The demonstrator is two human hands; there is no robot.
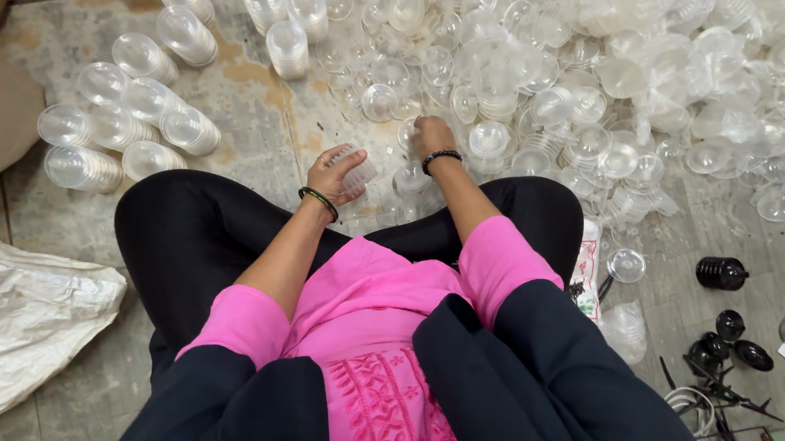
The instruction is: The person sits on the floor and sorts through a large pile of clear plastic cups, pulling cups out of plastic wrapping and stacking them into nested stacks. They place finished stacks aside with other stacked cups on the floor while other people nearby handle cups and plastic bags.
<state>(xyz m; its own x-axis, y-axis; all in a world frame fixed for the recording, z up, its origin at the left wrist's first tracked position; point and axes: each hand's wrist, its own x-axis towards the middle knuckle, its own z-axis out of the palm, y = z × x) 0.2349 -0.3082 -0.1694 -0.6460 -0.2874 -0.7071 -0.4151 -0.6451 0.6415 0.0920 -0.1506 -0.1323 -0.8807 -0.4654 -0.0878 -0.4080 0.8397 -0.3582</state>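
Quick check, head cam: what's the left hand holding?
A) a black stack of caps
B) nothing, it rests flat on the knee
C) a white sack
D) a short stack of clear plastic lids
D: the left hand grips a short stack of clear lids just above the floor, while the right hand reaches into the loose pile of clear lids ahead.

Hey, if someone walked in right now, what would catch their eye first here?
First, the huge heap of loose clear plastic lids spread over the floor ahead of the seated person. Next, the neat stacks of clear lids lying on their sides at the left. Then the hands: the left hand holds a short stack of lids, while the right hand reaches into the heap.
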